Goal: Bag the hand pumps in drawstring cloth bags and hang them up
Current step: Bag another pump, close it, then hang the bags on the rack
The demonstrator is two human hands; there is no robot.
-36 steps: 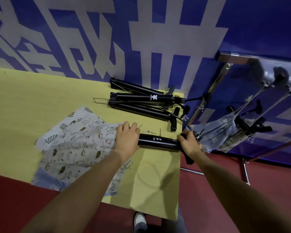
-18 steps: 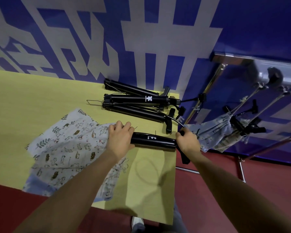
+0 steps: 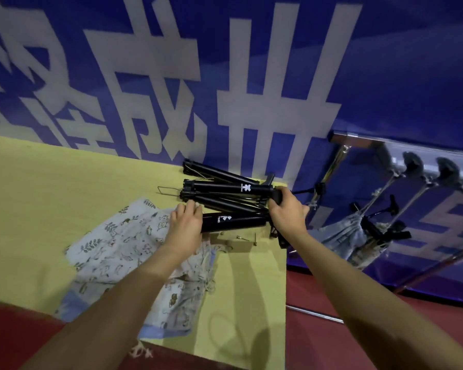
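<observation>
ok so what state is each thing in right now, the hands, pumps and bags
left hand: grip curled round the left end of the nearest black hand pump
right hand: grip curled round the handle end
nearest black hand pump: lying flat on the yellow table, unbagged
pile of black hand pumps: lying by the wall, unbagged
printed cloth drawstring bags: flat on the table, unfilled
filled printed bags: hanging on the rack, pump handles sticking out

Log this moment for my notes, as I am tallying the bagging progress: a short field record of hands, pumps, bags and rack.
left hand: grips the near pump's barrel end
right hand: grips the handle end
near pump: lying on the yellow table
pump pile: by the wall, unbagged
cloth bags: flat on the table
rack: bagged pumps hanging
</observation>
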